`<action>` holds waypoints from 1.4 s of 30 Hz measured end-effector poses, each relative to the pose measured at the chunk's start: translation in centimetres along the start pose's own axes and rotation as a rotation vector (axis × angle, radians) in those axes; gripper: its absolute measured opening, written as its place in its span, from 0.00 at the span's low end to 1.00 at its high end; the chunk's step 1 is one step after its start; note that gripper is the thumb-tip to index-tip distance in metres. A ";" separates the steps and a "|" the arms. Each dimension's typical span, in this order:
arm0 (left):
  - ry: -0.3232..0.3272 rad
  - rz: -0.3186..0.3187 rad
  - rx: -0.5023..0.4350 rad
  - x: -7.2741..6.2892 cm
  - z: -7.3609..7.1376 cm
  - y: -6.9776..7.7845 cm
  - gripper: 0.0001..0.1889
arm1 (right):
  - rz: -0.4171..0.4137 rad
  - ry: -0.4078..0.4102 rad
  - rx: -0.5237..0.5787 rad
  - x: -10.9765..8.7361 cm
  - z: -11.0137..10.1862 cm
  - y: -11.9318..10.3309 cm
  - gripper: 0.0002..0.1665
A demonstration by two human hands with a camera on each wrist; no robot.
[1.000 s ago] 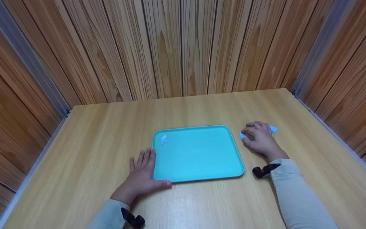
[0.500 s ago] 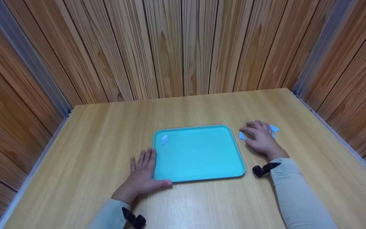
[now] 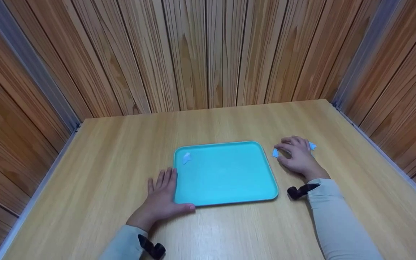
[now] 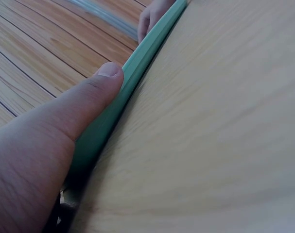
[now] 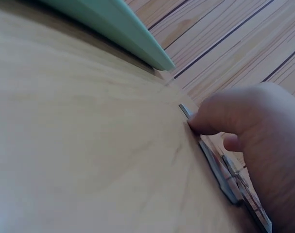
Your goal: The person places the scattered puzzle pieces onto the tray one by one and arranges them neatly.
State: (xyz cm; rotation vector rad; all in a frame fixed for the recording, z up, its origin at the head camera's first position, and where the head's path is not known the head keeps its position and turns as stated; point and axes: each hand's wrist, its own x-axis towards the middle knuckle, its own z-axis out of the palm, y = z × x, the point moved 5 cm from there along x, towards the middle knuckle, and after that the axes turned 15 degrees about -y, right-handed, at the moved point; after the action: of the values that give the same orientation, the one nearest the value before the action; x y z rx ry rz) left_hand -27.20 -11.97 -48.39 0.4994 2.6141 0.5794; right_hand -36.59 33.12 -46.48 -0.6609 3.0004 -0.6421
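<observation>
A turquoise rectangular tray (image 3: 226,177) lies on the table. My left hand (image 3: 164,202) rests at its near left corner, fingers spread along the left side. In the left wrist view the thumb (image 4: 96,94) lies against the tray's rim. Beyond the tray's right side, my right hand (image 3: 296,157) is bent over small flat pale-blue pieces with irregular edges. One piece (image 3: 275,153) shows by its fingertips, another piece (image 3: 312,146) past its far side. In the right wrist view a fingertip touches a thin piece (image 5: 184,110); another flat piece (image 5: 217,174) lies under the hand.
A similar small pale piece (image 3: 186,158) lies in the tray's far left corner. Wood-panelled walls (image 3: 208,54) enclose the table (image 3: 114,155) at the back and both sides. Black wrist cameras (image 3: 302,191) sit on both wrists.
The right hand's fingertips shift slightly by the pieces, and the gap between thumb and forefinger changes a little. The left hand and the tray hold their places.
</observation>
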 end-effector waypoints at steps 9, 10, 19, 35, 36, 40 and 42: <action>-0.006 -0.005 0.000 -0.1 0.1 0.0 0.73 | 0.023 -0.036 0.021 -0.5 -0.3 0.3 0.24; -0.004 -0.003 -0.002 -0.1 0.0 0.1 0.73 | 0.025 -0.035 0.019 -0.5 -0.3 0.3 0.24; 0.011 0.013 0.010 0.0 0.0 0.3 0.73 | 0.027 0.033 -0.013 -0.6 -0.6 0.3 0.27; 0.006 0.003 0.002 -0.2 -0.2 -0.2 0.73 | 0.007 0.056 0.083 0.6 -0.3 -1.5 0.27; 0.006 0.003 0.000 -0.2 -0.2 -0.3 0.73 | 0.004 0.056 0.083 0.8 -0.3 -1.7 0.27; 0.005 0.001 0.003 -0.3 -0.1 -0.3 0.73 | 0.010 0.048 0.089 1.3 -0.3 -2.2 0.27; 0.003 0.000 0.004 -0.2 -0.1 -0.3 0.73 | 0.016 0.041 0.097 1.4 -0.4 -2.5 0.27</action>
State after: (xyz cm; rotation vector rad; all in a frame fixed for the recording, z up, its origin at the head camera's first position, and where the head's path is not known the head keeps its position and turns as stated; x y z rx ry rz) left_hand -27.13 -12.37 -48.41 0.4998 2.6186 0.5761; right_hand -36.90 30.65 -45.03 -0.6252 2.9856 -0.8038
